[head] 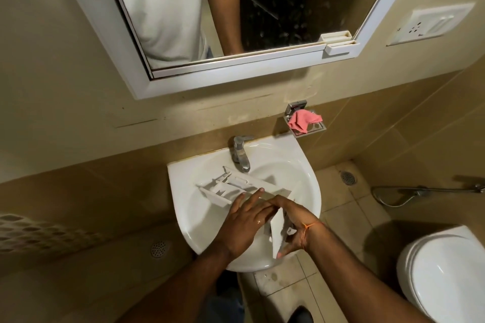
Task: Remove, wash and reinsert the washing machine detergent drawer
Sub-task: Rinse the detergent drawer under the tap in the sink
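From the head view we see the detergent drawer [236, 186] lying in the white sink [301, 165] under the tap [241, 152]. Our right hand [291, 225] grips a white drawer part [278, 236]; our left hand [244, 223] rests flat, fingers stretched.

I stand in a home bathroom: a white basin [309, 173] with tap [241, 152], mirror [236, 2] above, toilet [446, 278] beside, tiled walls.
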